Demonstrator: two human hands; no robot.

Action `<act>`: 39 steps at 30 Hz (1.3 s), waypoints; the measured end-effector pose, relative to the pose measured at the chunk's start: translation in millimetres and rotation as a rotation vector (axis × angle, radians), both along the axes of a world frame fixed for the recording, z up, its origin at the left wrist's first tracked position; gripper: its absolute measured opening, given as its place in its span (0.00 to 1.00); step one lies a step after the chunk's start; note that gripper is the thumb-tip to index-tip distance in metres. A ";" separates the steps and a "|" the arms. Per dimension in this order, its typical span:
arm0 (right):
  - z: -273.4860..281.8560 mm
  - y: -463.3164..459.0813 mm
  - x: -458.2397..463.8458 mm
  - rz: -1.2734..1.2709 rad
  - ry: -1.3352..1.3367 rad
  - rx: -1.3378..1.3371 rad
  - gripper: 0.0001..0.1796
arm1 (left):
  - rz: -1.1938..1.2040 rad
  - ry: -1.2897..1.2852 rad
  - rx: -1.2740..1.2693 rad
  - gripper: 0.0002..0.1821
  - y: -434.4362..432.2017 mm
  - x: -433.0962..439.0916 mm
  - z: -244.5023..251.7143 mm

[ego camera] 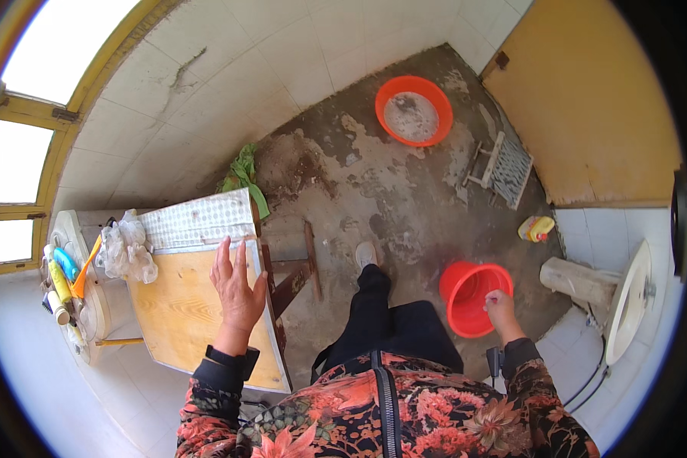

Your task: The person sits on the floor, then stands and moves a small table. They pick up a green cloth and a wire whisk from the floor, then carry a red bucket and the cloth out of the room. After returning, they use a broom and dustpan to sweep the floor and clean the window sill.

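Observation:
My left hand [237,289] is spread, palm down, over the wooden tabletop [189,309]; whether it touches the top I cannot tell. My right hand [497,303] has its fingers curled at the right rim of a red plastic bucket [464,292], which is tilted and shows its inside. It appears to grip the rim. A patterned sheet [200,220] covers the far part of the table. Further off on the floor stands an orange-red plastic basin [385,123] with greyish, foamy water [415,117] in it.
Bunched plastic bags [126,249] and bottles [60,280] lie at the left. Green cloth [243,172] hangs beyond the table. A folding stool [506,169] and a yellow bottle [535,229] are at the right, near a washbasin [630,303] and a yellow door [584,103]. The concrete floor looks patchy.

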State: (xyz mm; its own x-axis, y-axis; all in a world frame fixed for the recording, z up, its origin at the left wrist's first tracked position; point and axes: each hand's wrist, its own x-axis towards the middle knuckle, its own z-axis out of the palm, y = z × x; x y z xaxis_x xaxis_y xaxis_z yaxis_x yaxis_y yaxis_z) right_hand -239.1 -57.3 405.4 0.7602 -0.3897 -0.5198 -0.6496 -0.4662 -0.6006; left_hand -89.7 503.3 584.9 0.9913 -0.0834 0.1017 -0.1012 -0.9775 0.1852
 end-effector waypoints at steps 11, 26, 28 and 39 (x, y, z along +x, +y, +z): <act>-38.6 -75.6 48.8 0.170 0.524 0.186 0.07 | 0.135 0.378 0.132 0.31 5.4 144.3 -20.1; -19.5 -74.1 343.8 0.611 0.367 -0.040 0.10 | 0.399 0.250 -0.030 0.44 -39.0 128.6 -27.2; -15.8 -56.2 375.5 0.641 0.359 -0.094 0.14 | 0.426 0.254 -0.110 0.42 -37.7 126.7 -23.2; 15.5 75.2 528.6 1.112 0.077 -0.345 0.21 | 0.496 0.147 -0.280 0.27 -8.8 158.8 -9.3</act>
